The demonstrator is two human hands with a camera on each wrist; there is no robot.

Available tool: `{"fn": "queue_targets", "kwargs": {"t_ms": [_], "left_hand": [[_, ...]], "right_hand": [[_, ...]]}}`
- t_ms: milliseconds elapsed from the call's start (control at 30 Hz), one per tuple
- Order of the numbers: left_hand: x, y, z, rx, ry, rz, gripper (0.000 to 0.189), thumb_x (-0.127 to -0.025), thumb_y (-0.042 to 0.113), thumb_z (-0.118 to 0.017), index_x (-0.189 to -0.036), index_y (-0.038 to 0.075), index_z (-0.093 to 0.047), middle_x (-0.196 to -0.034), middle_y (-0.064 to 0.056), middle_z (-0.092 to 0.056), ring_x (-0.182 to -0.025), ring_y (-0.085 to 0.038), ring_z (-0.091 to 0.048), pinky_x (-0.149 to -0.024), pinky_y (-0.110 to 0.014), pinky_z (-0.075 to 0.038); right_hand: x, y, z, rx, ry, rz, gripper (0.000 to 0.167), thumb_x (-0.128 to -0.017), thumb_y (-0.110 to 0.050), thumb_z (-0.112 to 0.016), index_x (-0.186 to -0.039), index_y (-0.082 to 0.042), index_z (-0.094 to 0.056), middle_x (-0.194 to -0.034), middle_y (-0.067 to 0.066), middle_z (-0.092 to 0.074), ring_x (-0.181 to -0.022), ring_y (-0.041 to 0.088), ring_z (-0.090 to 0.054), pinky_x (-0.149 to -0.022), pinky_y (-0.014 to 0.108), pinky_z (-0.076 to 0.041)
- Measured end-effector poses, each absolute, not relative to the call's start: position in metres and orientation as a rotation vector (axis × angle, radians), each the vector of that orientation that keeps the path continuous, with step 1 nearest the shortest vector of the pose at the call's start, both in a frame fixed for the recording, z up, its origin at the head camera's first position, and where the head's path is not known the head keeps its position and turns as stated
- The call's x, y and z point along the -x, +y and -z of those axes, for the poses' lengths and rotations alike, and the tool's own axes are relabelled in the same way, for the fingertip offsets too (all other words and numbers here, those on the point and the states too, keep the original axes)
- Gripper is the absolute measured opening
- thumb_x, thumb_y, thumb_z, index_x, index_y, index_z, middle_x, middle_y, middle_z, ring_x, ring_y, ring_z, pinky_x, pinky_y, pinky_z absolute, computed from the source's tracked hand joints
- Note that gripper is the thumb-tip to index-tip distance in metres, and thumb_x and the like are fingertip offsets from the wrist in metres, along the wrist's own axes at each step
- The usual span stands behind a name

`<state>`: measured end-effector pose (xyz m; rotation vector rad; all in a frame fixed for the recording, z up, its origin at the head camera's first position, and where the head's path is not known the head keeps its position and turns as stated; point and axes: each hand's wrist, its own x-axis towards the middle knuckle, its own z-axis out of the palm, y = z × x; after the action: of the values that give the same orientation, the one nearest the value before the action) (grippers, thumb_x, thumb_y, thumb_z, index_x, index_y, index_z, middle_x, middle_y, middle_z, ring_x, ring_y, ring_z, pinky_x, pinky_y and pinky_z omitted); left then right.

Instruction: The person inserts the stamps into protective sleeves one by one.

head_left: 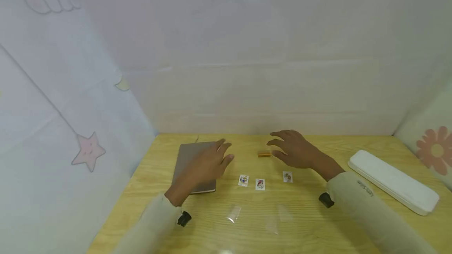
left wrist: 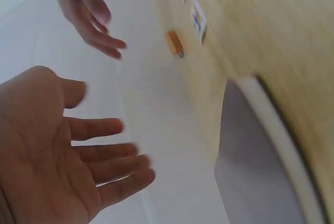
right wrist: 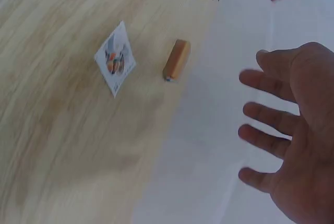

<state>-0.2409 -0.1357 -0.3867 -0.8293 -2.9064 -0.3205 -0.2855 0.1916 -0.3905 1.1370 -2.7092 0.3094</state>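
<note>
My left hand [head_left: 205, 164] hovers over the right part of a grey notebook [head_left: 186, 156], its fingers spread and holding nothing. In the left wrist view its palm [left wrist: 42, 156] is bare, with the notebook's pale page edge [left wrist: 261, 104] to the right. Beyond a small orange-brown bar [head_left: 264, 155], my right hand [head_left: 298, 150] is held up with fingers apart and nothing in them. Three small picture cards lie in front of the hands: one at left [head_left: 243, 180], one in the middle [head_left: 260, 184] and one at right [head_left: 287, 176].
Nearer on the wooden table [head_left: 212, 234] lie thin clear plastic pieces, one glinting piece [head_left: 234, 213] among them. A long white case [head_left: 392, 181] sits at the right. White cloth [head_left: 265, 89] walls the table's back and sides.
</note>
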Motion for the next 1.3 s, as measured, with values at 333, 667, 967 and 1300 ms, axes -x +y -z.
{"fn": "queue_targets", "kwargs": {"t_ms": [333,667,967,1300], "left_hand": [[0.158,-0.13,0.413,0.836,-2.933,0.512,0.02,-0.094,0.03,-0.073,-0.096,0.011,-0.078,-0.084,0.007,-0.064,-0.068,-0.001,-0.054,-0.059,-0.017,-0.048],[0.135,-0.122,0.436,0.869,-2.988,0.415,0.045,-0.079,0.045,-0.082,-0.102,0.008,-0.074,-0.085,0.008,-0.055,-0.069,-0.001,-0.048,-0.06,-0.013,-0.046],[0.131,-0.117,0.436,0.861,-2.971,0.351,0.023,-0.085,0.035,-0.08,-0.09,0.015,-0.071,-0.081,0.01,-0.052,-0.065,0.0,-0.044,-0.056,-0.014,-0.043],[0.133,-0.117,0.435,0.846,-2.946,0.49,0.009,-0.087,0.021,-0.08,-0.088,0.014,-0.075,-0.079,0.01,-0.055,-0.065,0.003,-0.049,-0.057,-0.012,-0.044]], "right_hand": [[0.295,0.164,0.403,-1.49,-2.704,-0.538,0.016,-0.099,-0.019,-0.067,-0.113,-0.022,-0.073,-0.118,-0.002,-0.063,-0.108,0.023,-0.053,-0.088,0.05,-0.043],[0.295,0.127,0.434,-1.545,-2.881,-0.616,0.028,-0.099,-0.025,-0.068,-0.125,-0.035,-0.069,-0.119,-0.008,-0.057,-0.102,0.018,-0.05,-0.085,0.046,-0.035],[0.29,0.116,0.448,-1.522,-2.834,-0.498,0.027,-0.093,-0.034,-0.075,-0.118,-0.041,-0.071,-0.114,-0.007,-0.055,-0.098,0.014,-0.046,-0.081,0.04,-0.035],[0.288,0.117,0.448,-1.56,-2.773,-0.533,0.013,-0.096,-0.03,-0.071,-0.108,-0.035,-0.069,-0.12,-0.004,-0.054,-0.098,0.015,-0.048,-0.081,0.036,-0.042]]}}
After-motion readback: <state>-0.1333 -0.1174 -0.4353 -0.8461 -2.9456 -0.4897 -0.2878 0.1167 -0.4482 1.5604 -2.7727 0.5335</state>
